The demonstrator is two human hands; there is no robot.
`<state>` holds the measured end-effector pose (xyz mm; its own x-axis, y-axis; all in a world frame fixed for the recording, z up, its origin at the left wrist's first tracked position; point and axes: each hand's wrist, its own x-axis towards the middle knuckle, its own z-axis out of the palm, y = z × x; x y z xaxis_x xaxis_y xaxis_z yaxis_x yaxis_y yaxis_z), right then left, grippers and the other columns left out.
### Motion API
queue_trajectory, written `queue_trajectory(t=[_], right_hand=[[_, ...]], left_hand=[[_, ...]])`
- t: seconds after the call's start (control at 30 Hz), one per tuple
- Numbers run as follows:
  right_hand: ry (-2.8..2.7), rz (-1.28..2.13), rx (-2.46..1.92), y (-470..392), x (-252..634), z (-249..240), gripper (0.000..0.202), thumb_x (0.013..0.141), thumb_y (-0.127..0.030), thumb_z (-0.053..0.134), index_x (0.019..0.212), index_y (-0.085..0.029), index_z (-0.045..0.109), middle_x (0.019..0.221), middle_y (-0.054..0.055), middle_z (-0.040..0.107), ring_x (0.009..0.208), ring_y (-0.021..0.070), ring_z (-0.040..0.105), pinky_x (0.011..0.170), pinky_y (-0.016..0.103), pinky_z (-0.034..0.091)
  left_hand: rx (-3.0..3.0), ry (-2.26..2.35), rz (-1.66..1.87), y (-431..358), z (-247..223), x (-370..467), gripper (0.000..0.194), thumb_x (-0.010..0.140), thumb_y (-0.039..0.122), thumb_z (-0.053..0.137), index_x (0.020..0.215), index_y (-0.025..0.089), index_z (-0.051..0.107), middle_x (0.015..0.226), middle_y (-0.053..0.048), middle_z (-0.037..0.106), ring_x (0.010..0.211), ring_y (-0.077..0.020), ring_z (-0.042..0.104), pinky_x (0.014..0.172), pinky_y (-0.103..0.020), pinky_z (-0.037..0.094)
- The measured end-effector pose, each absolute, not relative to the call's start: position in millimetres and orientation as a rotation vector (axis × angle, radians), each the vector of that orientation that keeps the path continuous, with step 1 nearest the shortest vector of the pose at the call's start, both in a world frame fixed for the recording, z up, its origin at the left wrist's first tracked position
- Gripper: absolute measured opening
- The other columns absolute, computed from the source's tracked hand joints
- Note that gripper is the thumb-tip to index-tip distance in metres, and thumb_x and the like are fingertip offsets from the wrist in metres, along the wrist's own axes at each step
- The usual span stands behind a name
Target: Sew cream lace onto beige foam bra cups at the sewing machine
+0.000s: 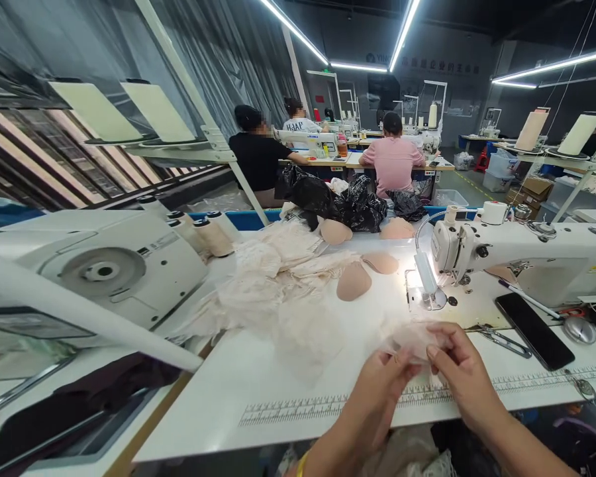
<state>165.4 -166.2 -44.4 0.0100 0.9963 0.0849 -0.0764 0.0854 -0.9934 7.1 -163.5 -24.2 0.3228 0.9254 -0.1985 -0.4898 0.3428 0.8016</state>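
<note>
Both hands are close together over the front of the white table, below the sewing machine's needle area. My left hand (385, 384) pinches the left part of a pale, sheer fabric piece (411, 336). Thumb and fingers of my right hand (454, 364) are closed on its right side. Part of the fabric is hidden behind the fingers. Further left lies a loose heap of cream lace fabric (273, 271). Beside the heap are two beige molded cups (354, 281) (380, 262). The sewing machine (526, 255) stands at the right, its lamp lit over the needle plate (430, 298).
A black phone (534, 330) and small metal snips (505, 340) lie right of my hands. A printed ruler strip (298, 409) runs along the table's front. Thread cones (213, 237), another machine (104, 265) and black bags (322, 195) stand beyond. Several people sit at machines farther back.
</note>
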Motion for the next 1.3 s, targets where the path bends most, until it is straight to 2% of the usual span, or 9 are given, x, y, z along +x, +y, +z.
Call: queue_trajectory(t=[0.1, 0.17, 0.27, 0.33, 0.43, 0.57, 0.83, 1.03, 1.3], right_hand=[[-1.313, 1.077, -1.188, -190, 165, -51, 0.035, 0.098, -0.052, 0.065, 0.122, -0.027, 0.071, 0.092, 0.003, 0.067, 0.083, 0.0208, 0.062, 0.079, 0.033, 0.053], [-1.409, 1.043, -1.200, -195, 170, -46, 0.037, 0.100, -0.053, 0.061, 0.129, -0.031, 0.070, 0.117, 0.006, 0.071, 0.107, 0.0255, 0.065, 0.098, 0.039, 0.052], [-1.427, 1.091, -1.220, -188, 181, -31, 0.045, 0.101, -0.058, 0.059, 0.140, -0.037, 0.065, 0.149, 0.004, 0.060, 0.141, 0.0286, 0.050, 0.119, 0.046, 0.039], [-1.316, 1.201, -1.221, -183, 187, -24, 0.051, 0.100, -0.063, 0.057, 0.145, -0.038, 0.059, 0.154, 0.003, 0.057, 0.143, 0.0285, 0.050, 0.119, 0.047, 0.040], [-1.106, 1.337, -1.125, -182, 185, -25, 0.065, 0.095, -0.061, 0.067, 0.152, -0.038, 0.049, 0.146, 0.005, 0.063, 0.130, 0.0279, 0.061, 0.111, 0.045, 0.048], [-0.975, 1.370, -1.053, -187, 174, -38, 0.086, 0.086, -0.054, 0.081, 0.157, -0.034, 0.038, 0.118, 0.005, 0.075, 0.108, 0.0261, 0.069, 0.096, 0.041, 0.054], [-0.919, 1.346, -1.051, -187, 173, -46, 0.085, 0.084, -0.053, 0.083, 0.154, -0.031, 0.041, 0.110, 0.004, 0.076, 0.101, 0.0256, 0.069, 0.089, 0.037, 0.054], [-0.881, 1.399, -1.034, -184, 176, -52, 0.085, 0.082, -0.051, 0.086, 0.151, -0.032, 0.042, 0.112, 0.004, 0.076, 0.101, 0.0245, 0.071, 0.090, 0.036, 0.055], [-0.857, 1.353, -1.061, -184, 171, -48, 0.083, 0.081, -0.057, 0.084, 0.149, -0.030, 0.047, 0.100, 0.005, 0.074, 0.093, 0.0273, 0.071, 0.084, 0.041, 0.057]], left_hand=[[0.612, 0.734, 1.200, -155, -17, 13, 0.044, 0.072, 0.041, 0.093, 0.105, 0.015, 0.079, 0.108, -0.013, 0.077, 0.105, -0.0293, 0.070, 0.092, -0.036, 0.056], [0.662, 0.717, 1.133, -156, -12, 13, 0.044, 0.071, 0.039, 0.093, 0.104, 0.014, 0.080, 0.101, -0.013, 0.078, 0.099, -0.0287, 0.071, 0.089, -0.036, 0.056], [0.748, 0.655, 0.929, -164, -9, 14, 0.045, 0.070, 0.038, 0.094, 0.104, 0.013, 0.080, 0.096, -0.012, 0.078, 0.091, -0.0277, 0.072, 0.085, -0.037, 0.056], [0.739, 0.620, 0.875, -168, -8, 15, 0.047, 0.067, 0.036, 0.096, 0.106, 0.015, 0.080, 0.098, -0.011, 0.078, 0.092, -0.0273, 0.072, 0.084, -0.036, 0.056], [0.698, 0.610, 0.967, -168, -5, 18, 0.049, 0.068, 0.034, 0.095, 0.111, 0.017, 0.078, 0.103, -0.011, 0.078, 0.097, -0.0279, 0.071, 0.087, -0.036, 0.055], [0.626, 0.682, 1.122, -160, -1, 21, 0.044, 0.075, 0.043, 0.090, 0.105, 0.014, 0.079, 0.103, -0.012, 0.078, 0.100, -0.0287, 0.071, 0.089, -0.036, 0.054], [0.450, 0.785, 1.249, -150, -5, 29, 0.040, 0.069, 0.043, 0.093, 0.089, 0.013, 0.076, 0.094, -0.010, 0.078, 0.093, -0.0266, 0.071, 0.079, -0.031, 0.055], [0.463, 0.745, 1.234, -150, -4, 32, 0.042, 0.071, 0.045, 0.092, 0.091, 0.011, 0.077, 0.088, -0.010, 0.077, 0.086, -0.0259, 0.073, 0.080, -0.033, 0.056], [0.489, 0.745, 1.189, -150, 1, 31, 0.042, 0.072, 0.047, 0.091, 0.091, 0.012, 0.078, 0.084, -0.009, 0.077, 0.084, -0.0259, 0.072, 0.080, -0.034, 0.055]])
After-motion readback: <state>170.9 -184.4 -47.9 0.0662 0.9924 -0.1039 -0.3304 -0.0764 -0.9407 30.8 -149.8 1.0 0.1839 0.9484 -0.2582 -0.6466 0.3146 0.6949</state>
